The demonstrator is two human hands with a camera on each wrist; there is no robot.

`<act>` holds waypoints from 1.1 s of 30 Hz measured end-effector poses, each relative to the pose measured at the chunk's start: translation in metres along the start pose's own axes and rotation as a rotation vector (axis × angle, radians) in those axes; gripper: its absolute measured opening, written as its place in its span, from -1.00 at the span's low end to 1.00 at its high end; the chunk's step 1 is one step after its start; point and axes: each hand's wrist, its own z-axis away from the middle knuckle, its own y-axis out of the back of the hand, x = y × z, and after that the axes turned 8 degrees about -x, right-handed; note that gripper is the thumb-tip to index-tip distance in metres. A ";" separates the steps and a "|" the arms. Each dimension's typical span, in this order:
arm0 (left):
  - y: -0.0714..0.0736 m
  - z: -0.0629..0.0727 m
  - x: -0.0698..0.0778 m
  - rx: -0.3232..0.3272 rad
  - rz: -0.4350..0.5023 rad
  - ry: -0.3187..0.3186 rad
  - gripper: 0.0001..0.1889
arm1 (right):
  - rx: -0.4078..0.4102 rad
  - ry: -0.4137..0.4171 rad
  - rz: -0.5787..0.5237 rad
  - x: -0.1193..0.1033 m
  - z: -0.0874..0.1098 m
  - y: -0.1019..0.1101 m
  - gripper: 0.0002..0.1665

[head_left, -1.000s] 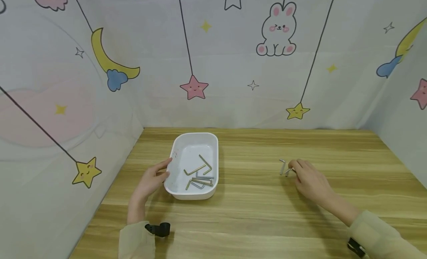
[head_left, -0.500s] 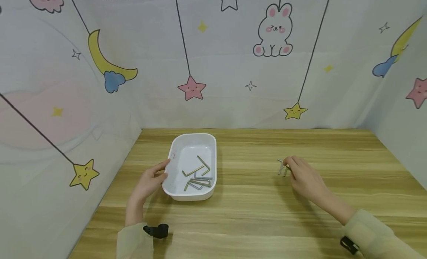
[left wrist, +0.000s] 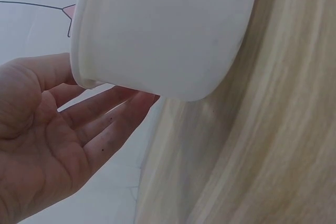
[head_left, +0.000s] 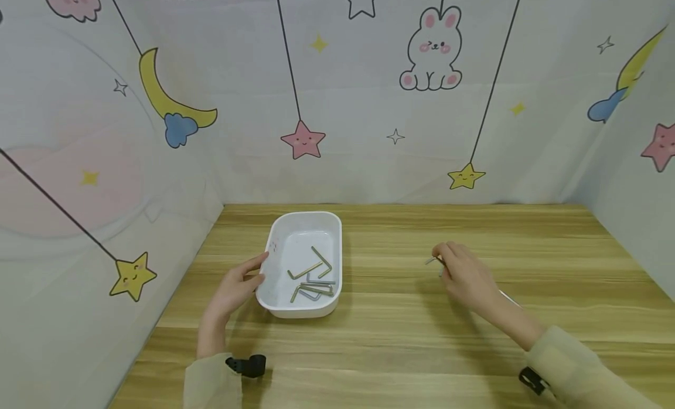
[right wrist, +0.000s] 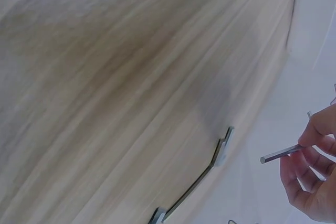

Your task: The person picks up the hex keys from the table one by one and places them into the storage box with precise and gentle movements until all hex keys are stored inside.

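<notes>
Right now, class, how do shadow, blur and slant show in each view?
Head view: a soft shadow on the table beside the right hand; left wrist view: table softly blurred, shaded beside the white tray; right wrist view: table steeply slanted, smeared at upper left.

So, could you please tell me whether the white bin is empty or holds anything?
It isn't empty: the head view shows several L-shaped keys inside the white bin.

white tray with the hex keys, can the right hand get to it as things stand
Probably yes: only wooden tabletop shows between the right hand, which holds a hex key, and the open-topped white tray.
</notes>
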 end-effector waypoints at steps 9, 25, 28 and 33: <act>0.000 0.001 0.001 -0.001 0.004 0.002 -0.47 | 0.015 -0.024 -0.050 -0.013 -0.010 -0.001 -0.64; 0.001 0.001 -0.001 -0.001 -0.006 0.011 -0.46 | 0.014 -0.035 -0.146 -0.033 -0.025 0.001 -0.60; 0.000 0.001 -0.001 0.001 -0.011 0.012 -0.46 | 0.016 -0.038 -0.169 -0.037 -0.027 0.002 -0.58; 0.000 -0.001 -0.002 0.003 -0.008 0.005 -0.47 | 0.020 -0.046 -0.198 -0.043 -0.030 0.002 -0.58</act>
